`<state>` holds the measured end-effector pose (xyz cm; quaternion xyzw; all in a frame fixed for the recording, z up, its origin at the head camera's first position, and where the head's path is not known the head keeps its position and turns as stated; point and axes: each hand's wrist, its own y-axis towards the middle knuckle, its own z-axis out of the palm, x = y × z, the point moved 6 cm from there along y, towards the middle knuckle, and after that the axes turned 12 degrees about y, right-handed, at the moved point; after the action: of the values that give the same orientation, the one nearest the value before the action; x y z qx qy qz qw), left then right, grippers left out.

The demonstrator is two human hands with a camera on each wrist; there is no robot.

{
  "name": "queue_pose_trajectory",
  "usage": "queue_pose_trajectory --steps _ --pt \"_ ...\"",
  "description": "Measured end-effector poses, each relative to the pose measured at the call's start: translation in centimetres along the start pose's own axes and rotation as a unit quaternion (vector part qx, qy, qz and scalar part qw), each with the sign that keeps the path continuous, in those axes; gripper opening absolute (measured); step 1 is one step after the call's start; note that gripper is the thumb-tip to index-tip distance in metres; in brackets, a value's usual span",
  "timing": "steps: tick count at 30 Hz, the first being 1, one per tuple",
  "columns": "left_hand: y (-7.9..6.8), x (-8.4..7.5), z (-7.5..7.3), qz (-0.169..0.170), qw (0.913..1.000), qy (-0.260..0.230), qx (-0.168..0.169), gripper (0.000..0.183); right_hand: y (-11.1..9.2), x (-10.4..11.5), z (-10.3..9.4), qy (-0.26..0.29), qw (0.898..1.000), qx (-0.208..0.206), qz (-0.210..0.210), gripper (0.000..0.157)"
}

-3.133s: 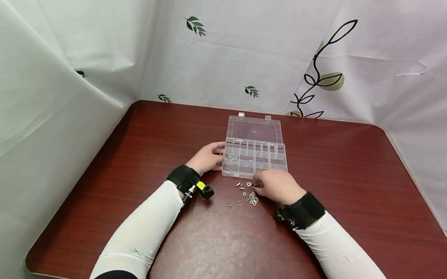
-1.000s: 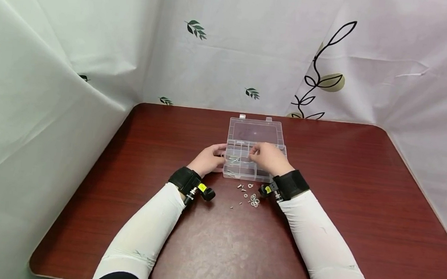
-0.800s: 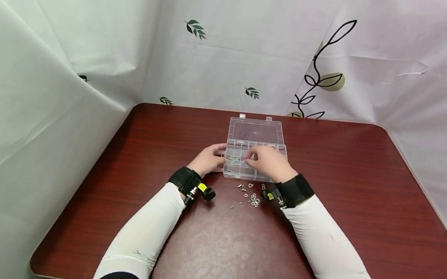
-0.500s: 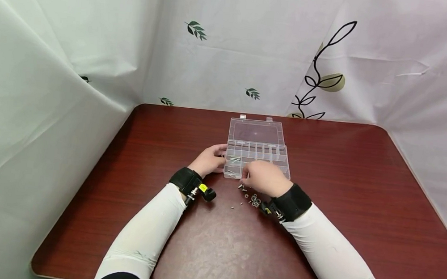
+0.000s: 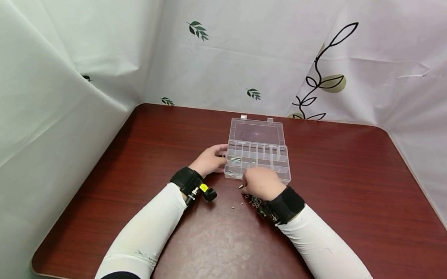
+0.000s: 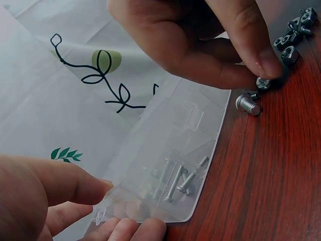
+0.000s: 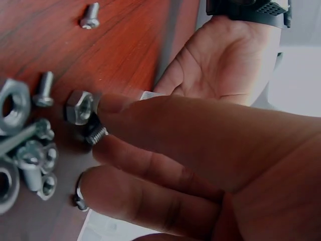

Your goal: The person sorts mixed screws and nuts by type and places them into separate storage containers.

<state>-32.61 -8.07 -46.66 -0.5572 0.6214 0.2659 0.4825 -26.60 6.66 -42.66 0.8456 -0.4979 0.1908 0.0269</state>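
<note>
A clear plastic compartment box (image 5: 257, 146) lies with its lid back in the head view. My left hand (image 5: 208, 159) grips its left side, the thumb (image 6: 95, 187) at the edge and fingertips showing through the clear wall. Several screws (image 6: 181, 183) lie in its left compartments. In front of the box, my right hand (image 5: 263, 183) reaches down to loose hardware on the table. In the right wrist view its thumb touches or nearly touches a hex nut (image 7: 79, 107). A short screw (image 7: 96, 133) shows between the thumb and fingers, which stand apart.
A cluster of nuts and screws (image 7: 31, 159) lies beside the right hand. Another short screw (image 6: 248, 104) rests near the box's front edge, and a tiny one (image 5: 233, 208) closer to me. White patterned cloth (image 5: 224, 45) hangs behind the dark red table (image 5: 326, 167).
My right hand was over the compartments, then came down toward me to the loose pieces in front of the box. My left hand has stayed at the box's left side.
</note>
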Motion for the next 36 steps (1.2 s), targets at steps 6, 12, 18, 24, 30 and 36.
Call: queue_pose_trajectory --steps 6,12,18,24,30,36 --pt "-0.1 0.1 0.0 -0.002 1.0 -0.002 -0.002 0.059 0.0 0.2 0.1 -0.006 1.0 -0.005 -0.006 0.026" --pt "-0.1 0.1 0.1 -0.003 1.0 -0.005 0.0 0.059 0.0 0.1 -0.1 0.026 0.999 0.01 -0.025 0.023" --pt "-0.1 0.0 0.0 -0.003 1.0 -0.007 -0.003 0.059 0.6 -0.8 -2.0 0.084 0.995 -0.035 -0.034 0.01" --pt "0.0 0.1 0.1 0.0 1.0 -0.005 -0.003 0.059 1.2 -2.8 -4.0 0.133 0.982 -0.13 0.009 0.012" --pt "0.0 0.2 0.1 0.003 1.0 -0.006 0.0 0.06 1.7 -4.6 -3.8 0.167 0.971 -0.157 0.063 0.015" --pt "-0.2 -0.2 0.0 0.004 1.0 -0.003 0.001 0.06 2.2 -5.4 -3.3 0.174 0.972 -0.137 0.082 0.016"
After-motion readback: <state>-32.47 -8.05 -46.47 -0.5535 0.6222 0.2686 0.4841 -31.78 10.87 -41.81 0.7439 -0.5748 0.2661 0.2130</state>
